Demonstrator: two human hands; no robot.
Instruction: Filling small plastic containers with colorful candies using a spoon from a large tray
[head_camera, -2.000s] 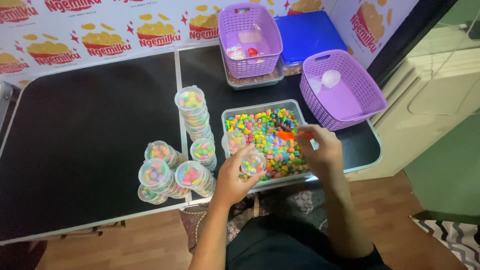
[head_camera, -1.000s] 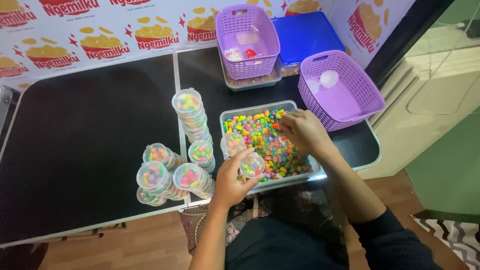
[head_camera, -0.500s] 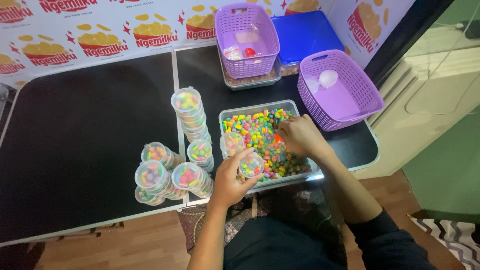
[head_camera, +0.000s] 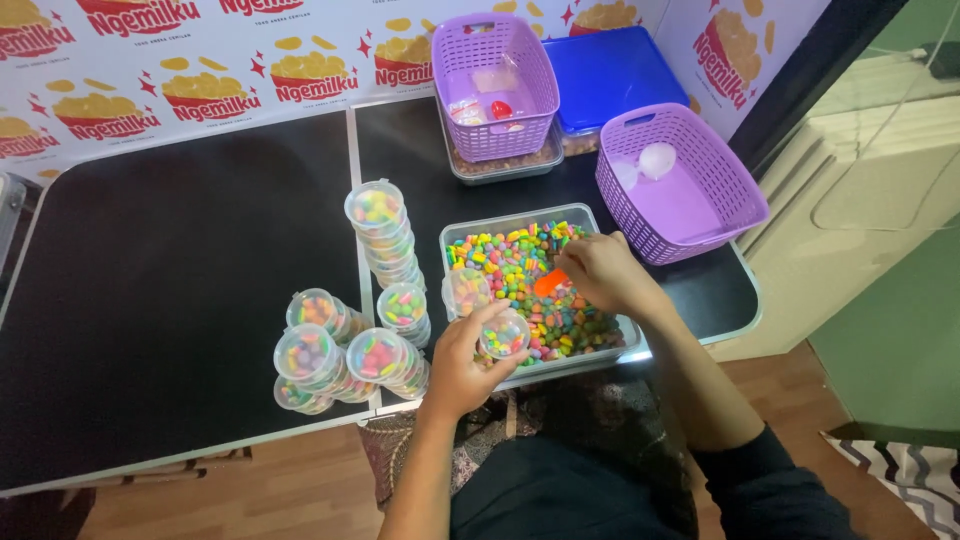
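Note:
My left hand (head_camera: 462, 360) holds a small clear plastic cup (head_camera: 505, 334), partly filled with coloured candy, over the near edge of a clear tray (head_camera: 585, 215). Small multicoloured candies (head_camera: 505, 255) fill that tray. My right hand (head_camera: 600, 273) reaches into it and grips an orange scoop (head_camera: 549, 282) that rests among the candies. An empty-looking clear cup (head_camera: 466, 291) stands in the tray's left side.
Filled, lidded cups stand in stacks (head_camera: 385, 232) and in a cluster (head_camera: 340, 352) on the black table (head_camera: 170, 280). A purple basket (head_camera: 680, 185) sits at right, another purple basket (head_camera: 495, 85) on a tray at the back, beside a blue lid (head_camera: 610, 70).
My right hand moved from the tray's near right up to its far side, then came back toward the middle with the orange scoop. My left hand kept the cup almost still.

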